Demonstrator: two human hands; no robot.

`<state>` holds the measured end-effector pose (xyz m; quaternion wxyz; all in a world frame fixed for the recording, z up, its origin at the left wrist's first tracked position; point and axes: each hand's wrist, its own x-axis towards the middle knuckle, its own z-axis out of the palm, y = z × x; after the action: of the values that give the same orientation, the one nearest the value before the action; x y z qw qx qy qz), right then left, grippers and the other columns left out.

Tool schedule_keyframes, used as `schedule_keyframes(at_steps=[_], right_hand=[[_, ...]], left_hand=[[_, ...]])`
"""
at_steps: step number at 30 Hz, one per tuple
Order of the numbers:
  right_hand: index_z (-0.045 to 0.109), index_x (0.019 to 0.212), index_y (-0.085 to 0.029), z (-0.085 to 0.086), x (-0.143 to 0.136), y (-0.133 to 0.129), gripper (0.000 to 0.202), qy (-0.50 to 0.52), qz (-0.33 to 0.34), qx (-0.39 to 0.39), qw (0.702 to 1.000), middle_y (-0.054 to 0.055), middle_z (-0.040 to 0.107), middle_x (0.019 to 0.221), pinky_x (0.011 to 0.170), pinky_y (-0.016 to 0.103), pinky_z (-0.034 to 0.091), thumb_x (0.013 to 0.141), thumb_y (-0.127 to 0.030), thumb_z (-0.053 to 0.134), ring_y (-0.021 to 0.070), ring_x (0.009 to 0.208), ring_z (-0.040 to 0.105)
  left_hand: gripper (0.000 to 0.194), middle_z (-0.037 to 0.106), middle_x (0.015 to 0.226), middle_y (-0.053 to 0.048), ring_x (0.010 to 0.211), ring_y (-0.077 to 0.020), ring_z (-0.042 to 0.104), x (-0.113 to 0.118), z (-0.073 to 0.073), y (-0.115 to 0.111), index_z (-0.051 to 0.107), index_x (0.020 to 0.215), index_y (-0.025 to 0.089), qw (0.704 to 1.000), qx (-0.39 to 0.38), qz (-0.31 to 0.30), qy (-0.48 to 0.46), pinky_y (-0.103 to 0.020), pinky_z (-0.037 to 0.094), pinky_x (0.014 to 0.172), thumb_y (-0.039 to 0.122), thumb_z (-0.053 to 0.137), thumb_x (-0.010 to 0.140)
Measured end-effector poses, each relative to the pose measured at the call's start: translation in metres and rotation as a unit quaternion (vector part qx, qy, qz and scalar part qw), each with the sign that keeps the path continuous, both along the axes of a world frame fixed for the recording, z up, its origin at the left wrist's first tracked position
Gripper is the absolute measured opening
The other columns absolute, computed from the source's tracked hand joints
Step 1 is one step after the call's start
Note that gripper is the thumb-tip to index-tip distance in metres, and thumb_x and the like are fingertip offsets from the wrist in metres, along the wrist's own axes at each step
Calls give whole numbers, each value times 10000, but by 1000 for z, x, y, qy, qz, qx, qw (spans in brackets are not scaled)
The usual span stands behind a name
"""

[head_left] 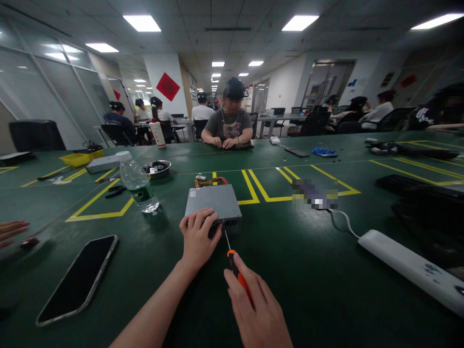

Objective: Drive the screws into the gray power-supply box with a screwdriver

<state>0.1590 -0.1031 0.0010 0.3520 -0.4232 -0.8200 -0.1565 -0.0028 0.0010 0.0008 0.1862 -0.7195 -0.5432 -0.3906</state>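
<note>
A grey metal computer power supply unit [213,199] lies on the green table, a bundle of coloured cables [211,181] behind it. My left hand [198,237] steadies its near left corner, fingers over the top and thumb at the near side. In my right hand [253,299] is a screwdriver [232,261] with an orange and black handle, my fingers closed round it. Its thin shaft points away from me, the tip at the unit's near face. Whether the tip sits in a screw is too small to tell.
Left of the unit stand a water bottle [139,186] and a metal bowl [157,168] with small parts. A phone [78,280] lies near left, a white power strip [409,270] at right. Another person's hand [12,231] shows at the left edge; a person [232,121] sits opposite.
</note>
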Motion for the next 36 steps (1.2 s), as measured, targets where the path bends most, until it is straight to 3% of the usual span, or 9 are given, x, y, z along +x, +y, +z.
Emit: schedule_keyframes(at_steps=[5, 9, 12, 16, 19, 22, 25, 30, 36], right_hand=[[585, 1087, -156, 1, 4, 1, 271, 29, -16, -18, 999, 159, 576, 1169, 687, 280, 565, 935, -230, 374, 206, 907, 647], [593, 1058, -162, 4, -3, 0, 291, 12, 0, 2, 1000, 163, 558, 1199, 763, 333, 551, 909, -142, 344, 246, 1062, 579], [610, 1022, -190, 6, -5, 1, 318, 15, 18, 27, 999, 134, 595, 1163, 779, 306, 546, 920, -99, 323, 227, 1079, 573], [606, 995, -138, 6, -3, 4, 264, 55, 17, 25, 998, 176, 607, 1131, 725, 248, 559, 945, -160, 347, 192, 963, 638], [607, 950, -121, 7, -5, 5, 309, 50, 21, 12, 998, 192, 613, 1109, 708, 271, 569, 957, -220, 314, 209, 938, 648], [609, 927, -120, 7, -8, 4, 323, 26, 15, 18, 999, 186, 619, 1104, 746, 302, 563, 932, -137, 286, 237, 1010, 617], [597, 972, -110, 7, -5, 3, 298, 27, 1, 27, 999, 181, 627, 1093, 710, 275, 568, 930, -116, 302, 217, 948, 646], [566, 1030, -135, 8, 3, 3, 279, 64, -11, -6, 998, 122, 675, 940, 615, 256, 572, 968, -235, 313, 181, 771, 681], [521, 1068, -131, -2, -5, 1, 290, 69, -7, -33, 997, 119, 663, 872, 611, 282, 567, 970, -238, 270, 200, 764, 674]], left_hand=[[180, 627, 1102, -37, 1050, -234, 525, 0, -1, 1, 583, 977, 257, 1000, -2, 0, 0, -424, 277, 888, 291, 561, 802], [179, 630, 1090, -36, 1039, -232, 530, 0, -1, 1, 581, 976, 256, 1000, 3, 2, 5, -422, 280, 882, 297, 560, 803], [178, 630, 1091, -32, 1034, -230, 531, 0, -1, 0, 582, 973, 259, 1000, 2, 6, 4, -421, 280, 882, 297, 563, 801], [181, 629, 1092, -26, 1036, -223, 533, 0, -1, 0, 582, 975, 257, 1000, 0, 5, 3, -419, 281, 888, 299, 565, 800], [183, 632, 1086, -28, 1034, -224, 536, 0, 0, 0, 583, 977, 255, 1000, 4, 4, 3, -419, 283, 884, 298, 566, 800], [184, 632, 1085, -31, 1035, -226, 535, 0, 0, 0, 583, 978, 254, 1000, 6, 2, 2, -418, 284, 881, 293, 566, 800], [186, 631, 1086, -32, 1040, -226, 531, 1, 1, 0, 582, 980, 254, 1000, 4, -1, -1, -417, 283, 883, 292, 567, 799], [185, 631, 1085, -31, 1039, -228, 529, 1, 0, 0, 585, 974, 253, 1000, 1, -2, -4, -417, 283, 881, 296, 572, 794], [183, 632, 1085, -34, 1033, -228, 533, 0, 1, 0, 586, 973, 252, 1000, 7, -2, -2, -416, 285, 877, 290, 571, 794]])
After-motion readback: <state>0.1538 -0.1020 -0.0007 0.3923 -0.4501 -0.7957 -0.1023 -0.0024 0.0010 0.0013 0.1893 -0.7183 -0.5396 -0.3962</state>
